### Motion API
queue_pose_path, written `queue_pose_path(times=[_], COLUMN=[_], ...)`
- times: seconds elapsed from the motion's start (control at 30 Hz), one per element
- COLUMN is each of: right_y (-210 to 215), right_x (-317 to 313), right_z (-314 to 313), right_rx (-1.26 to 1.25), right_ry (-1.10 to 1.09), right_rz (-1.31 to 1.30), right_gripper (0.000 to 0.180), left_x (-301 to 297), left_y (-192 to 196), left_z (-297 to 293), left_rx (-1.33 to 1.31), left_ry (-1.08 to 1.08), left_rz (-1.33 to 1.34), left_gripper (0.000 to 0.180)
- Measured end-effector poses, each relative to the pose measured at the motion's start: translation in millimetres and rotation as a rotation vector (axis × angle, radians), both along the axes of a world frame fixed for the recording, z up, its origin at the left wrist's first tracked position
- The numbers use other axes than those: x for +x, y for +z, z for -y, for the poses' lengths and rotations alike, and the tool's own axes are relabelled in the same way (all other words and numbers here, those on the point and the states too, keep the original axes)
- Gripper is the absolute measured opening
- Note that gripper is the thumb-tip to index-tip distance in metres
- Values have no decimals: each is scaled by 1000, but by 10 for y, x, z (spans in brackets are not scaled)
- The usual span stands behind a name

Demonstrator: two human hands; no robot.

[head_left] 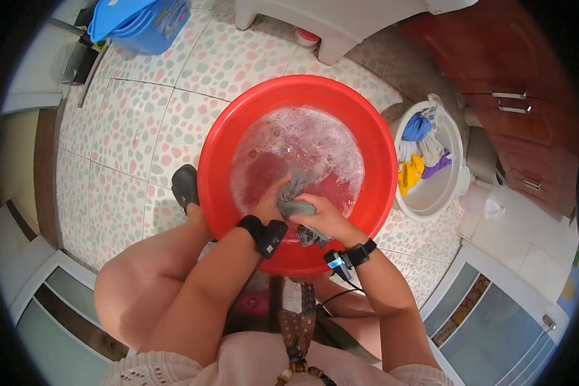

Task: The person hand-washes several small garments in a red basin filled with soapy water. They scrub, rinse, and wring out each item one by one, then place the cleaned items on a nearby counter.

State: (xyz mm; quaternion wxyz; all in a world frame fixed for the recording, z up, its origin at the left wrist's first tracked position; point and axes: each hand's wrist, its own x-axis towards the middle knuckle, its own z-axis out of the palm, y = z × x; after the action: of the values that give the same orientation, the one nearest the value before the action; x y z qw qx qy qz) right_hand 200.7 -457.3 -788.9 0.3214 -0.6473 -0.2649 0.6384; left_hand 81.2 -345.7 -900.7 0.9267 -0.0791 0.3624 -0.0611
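A wet grey cloth [296,207] is bunched between my two hands over a big red basin [378,161]. My left hand [270,202] is wrapped round its left side, and my right hand [328,217] grips it from the right. A patterned dark grey end of fabric [312,237] hangs below my right hand, close to the near wall of the basin. Foamy, soapy water [302,138] covers the basin's bottom. Both wrists wear black straps with small devices on them.
Right of the basin stands a white tub [428,204] with blue, white, yellow and purple clothes. A blue lidded container [151,29] is at the far left. Red cabinets [514,96] line the right side. My foot in a black shoe [185,185] rests beside the basin.
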Motion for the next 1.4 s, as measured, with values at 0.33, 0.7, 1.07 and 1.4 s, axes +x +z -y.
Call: queue_pose_path(times=[0.33, 0.7, 1.07, 1.4], right_y=[-278, -924, -337, -171], right_x=[-37, -228, -51, -270], right_z=[-62, 135, 157, -77], right_rx=[-198, -265, 100, 133], right_ry=[-1, 574, 18, -218], right_rz=[833, 1066, 2, 646], right_gripper=[43, 73, 49, 36], left_x=[157, 18, -49, 213], left_y=[-224, 164, -66, -27], left_z=[421, -251, -91, 223], left_rx=[250, 419, 104, 239], left_ry=[40, -19, -96, -113], left_rz=[-378, -693, -255, -165], left_gripper=[27, 58, 53, 39])
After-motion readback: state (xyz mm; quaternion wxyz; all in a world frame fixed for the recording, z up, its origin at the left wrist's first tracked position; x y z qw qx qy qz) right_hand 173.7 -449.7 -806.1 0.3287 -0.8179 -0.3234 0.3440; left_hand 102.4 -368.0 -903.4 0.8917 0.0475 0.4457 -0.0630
